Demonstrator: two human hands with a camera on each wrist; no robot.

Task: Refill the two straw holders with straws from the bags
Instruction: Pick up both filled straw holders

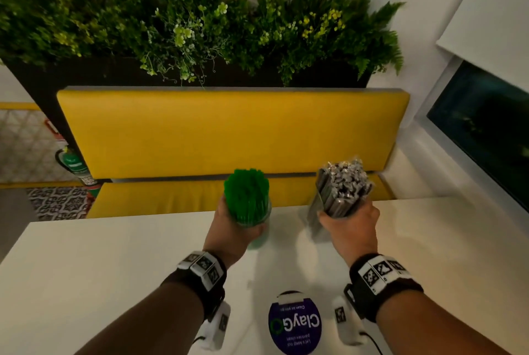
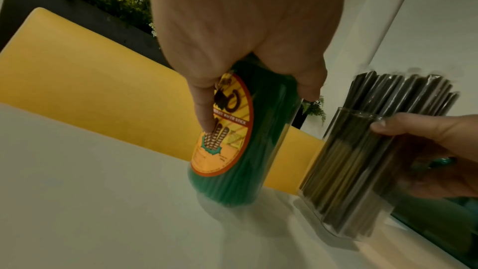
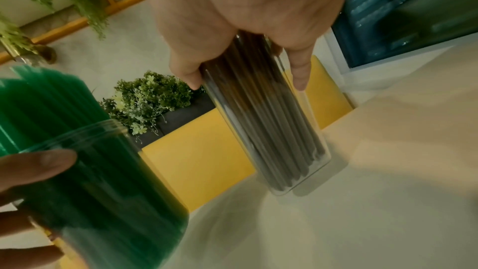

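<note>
A: Labels: round sticker (image 1: pixel 294 323) at near edge of white table (image 1: pixel 114 268), purple, reads "ClayGo", smaller lines "Clean as you go" and "Let's keep our pantries clean". Oval label (image 2: pixel 222 128) on green holder (image 2: pixel 232 140), orange and yellow with red rim, legible part "WAFER STICK"; rest blurred.

B: Holders, contents?

A: Green holder: clear round jar, packed with green straws (image 1: pixel 246 194) standing above rim. Second holder (image 3: pixel 271 122): clear, tall, packed with dark wrapped straws (image 1: pixel 342 185), crinkled silver ends on top. Both upright to slightly tilted at far part of table, near each other, not touching. Contact of bases with tabletop: cannot tell.

B: Hands?

A: Left hand (image 1: pixel 233 228): wrapped round green holder from near side, forefinger laid down over label, thumb on opposite wall. Right hand (image 1: pixel 352 225): fingers and thumb curled round second holder below its rim. Marker bands on both wrists.

B: Surroundings?

A: Yellow padded bench (image 1: pixel 229 134) behind table. Dark planter (image 1: pixel 114 71) with green foliage above bench back. White wall, dark window (image 1: pixel 486 125) at right. Green extinguisher (image 1: pixel 73 162) on patterned floor at left.
</note>
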